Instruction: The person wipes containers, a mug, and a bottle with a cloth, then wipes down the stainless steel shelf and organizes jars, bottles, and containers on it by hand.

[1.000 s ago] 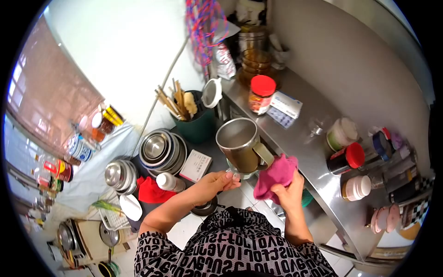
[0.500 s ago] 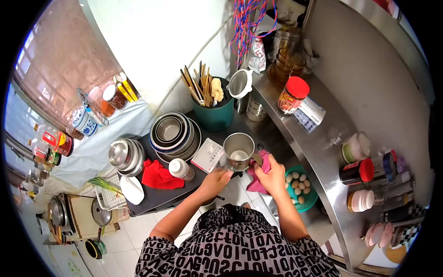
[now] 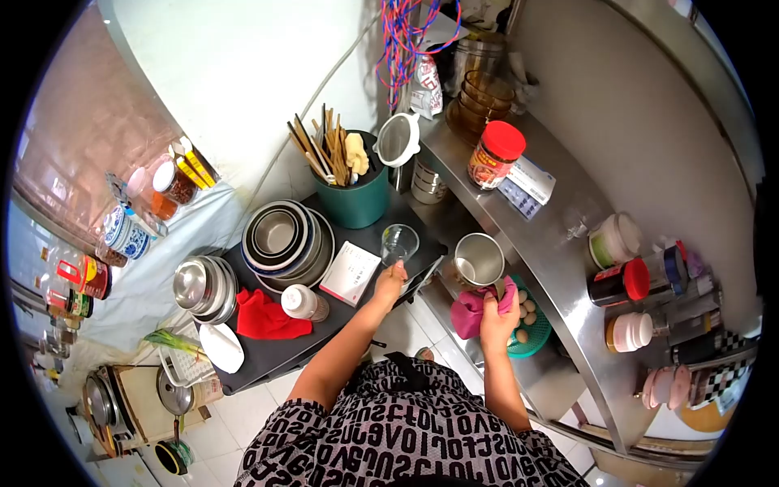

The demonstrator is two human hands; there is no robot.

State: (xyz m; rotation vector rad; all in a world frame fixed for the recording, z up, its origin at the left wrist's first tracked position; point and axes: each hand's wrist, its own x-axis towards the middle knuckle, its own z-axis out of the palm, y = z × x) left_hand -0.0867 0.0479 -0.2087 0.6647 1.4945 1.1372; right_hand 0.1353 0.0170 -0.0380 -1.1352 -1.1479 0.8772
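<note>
My left hand (image 3: 391, 282) is closed on the near side of a clear glass cup (image 3: 400, 242) at the right edge of the dark tabletop; its fingers partly hide the cup. To the right, my right hand (image 3: 497, 322) grips a pink cloth (image 3: 468, 313) together with the handle of a stainless steel cup (image 3: 479, 258). That steel cup is held up in front of the metal shelf, its mouth facing me. Below it, a green basket of eggs (image 3: 531, 337) is partly covered by the cloth and hand. A white box (image 3: 350, 273) lies left of the glass cup.
Nested steel bowls (image 3: 276, 231), a red cloth (image 3: 268, 315) and a white-capped bottle (image 3: 302, 302) crowd the table's left. Behind stands a green bucket (image 3: 353, 199) of chopsticks. A metal shelf (image 3: 560, 280) with jars runs along the right.
The steel cup and pink cloth have moved right in my right hand, away from my left hand. The glass cup, earlier mostly hidden, now shows at my left hand.
</note>
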